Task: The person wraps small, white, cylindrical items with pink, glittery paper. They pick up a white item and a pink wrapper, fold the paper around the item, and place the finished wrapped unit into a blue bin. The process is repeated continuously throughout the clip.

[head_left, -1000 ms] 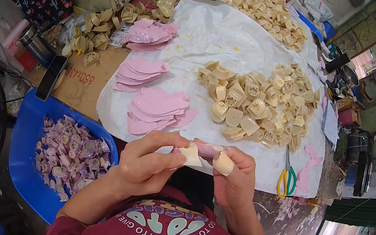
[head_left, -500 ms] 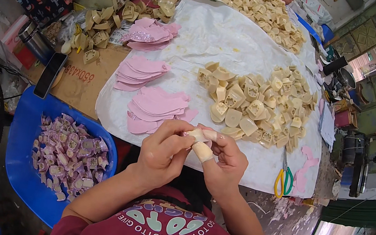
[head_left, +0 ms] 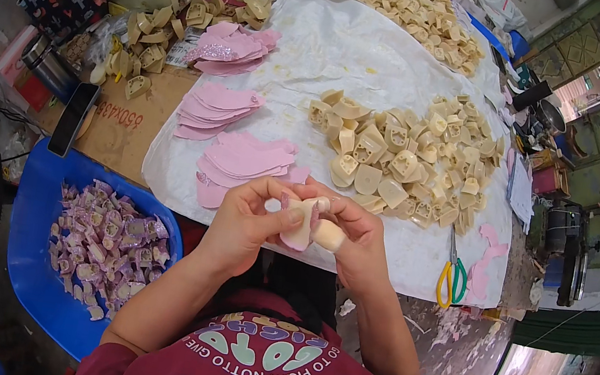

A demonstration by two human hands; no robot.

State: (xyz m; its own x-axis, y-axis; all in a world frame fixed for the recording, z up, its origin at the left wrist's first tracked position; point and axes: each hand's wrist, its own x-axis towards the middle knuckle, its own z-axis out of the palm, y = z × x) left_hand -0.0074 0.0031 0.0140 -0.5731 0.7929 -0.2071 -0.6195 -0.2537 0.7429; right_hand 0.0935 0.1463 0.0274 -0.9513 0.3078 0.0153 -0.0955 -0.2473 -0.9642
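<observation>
Just above the table's near edge, my left hand (head_left: 240, 227) and my right hand (head_left: 357, 245) together hold a small piece of pink glitter material (head_left: 297, 236). Its pale side faces up, and its glittery edges curl upward. My left thumb presses on it. The fingers of my right hand pinch its far right side; pale wraps cover my right thumb and a fingertip. Whether a beige block sits inside the piece is hidden by my fingers. Beyond my hands lie several stacks of pink cut pieces (head_left: 250, 158) and a heap of beige moulded blocks, like shoe heels (head_left: 394, 191).
A blue basin (head_left: 35, 224) with pink-covered blocks stands at the lower left. Yellow-and-green-handled scissors (head_left: 452, 278) lie at the table's right edge. A phone (head_left: 75, 119) and a steel flask (head_left: 52, 70) are at the left. A larger block heap (head_left: 413, 17) lies at the far end.
Both hands have shifted slightly left and turned the piece, so its pale inner face and curled glitter edges now show. My left thumb has moved onto it.
</observation>
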